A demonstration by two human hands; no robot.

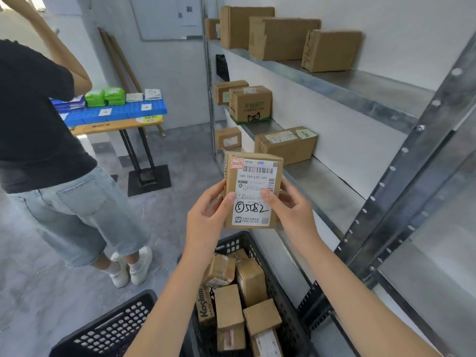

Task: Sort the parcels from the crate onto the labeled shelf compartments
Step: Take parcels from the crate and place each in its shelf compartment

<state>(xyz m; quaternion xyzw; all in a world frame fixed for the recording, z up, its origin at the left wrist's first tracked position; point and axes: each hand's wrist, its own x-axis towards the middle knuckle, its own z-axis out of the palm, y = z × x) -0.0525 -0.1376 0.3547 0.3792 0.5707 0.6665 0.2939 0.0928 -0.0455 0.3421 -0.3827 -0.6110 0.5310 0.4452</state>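
Up in front of the head camera, a small cardboard parcel (253, 176) is held upright by both hands, label facing the viewer. The left hand (206, 217) grips its left edge, thumb laid across the front beside the handwritten mark (a circled 5, then 5082), fingers curled behind. The right hand (291, 210) grips the right edge in the same way, thumb on the white shipping label (253, 191) and fingers wrapped behind. The label carries a barcode and the printed line 159-159-L02-600.

Directly below the hands stands a black plastic crate (279, 282), packed with more small cardboard parcels (251, 279) lying at mixed angles. Below and to the left of the left forearm, a second black crate (116, 328) shows only its perforated wall.

To the right of the right hand runs a metal shelf unit (334, 186). On the board just beyond the held parcel lie a long flat box (286, 145) and a smaller box (228, 138). Higher up, a box with green print (251, 104) sits on the next board, and several plain brown boxes (283, 38) sit on the top board.

Well left of the left hand, another person (38, 124) in a black shirt and denim shorts stands facing away, near a blue-topped table (121, 114) bearing green packs (105, 95).
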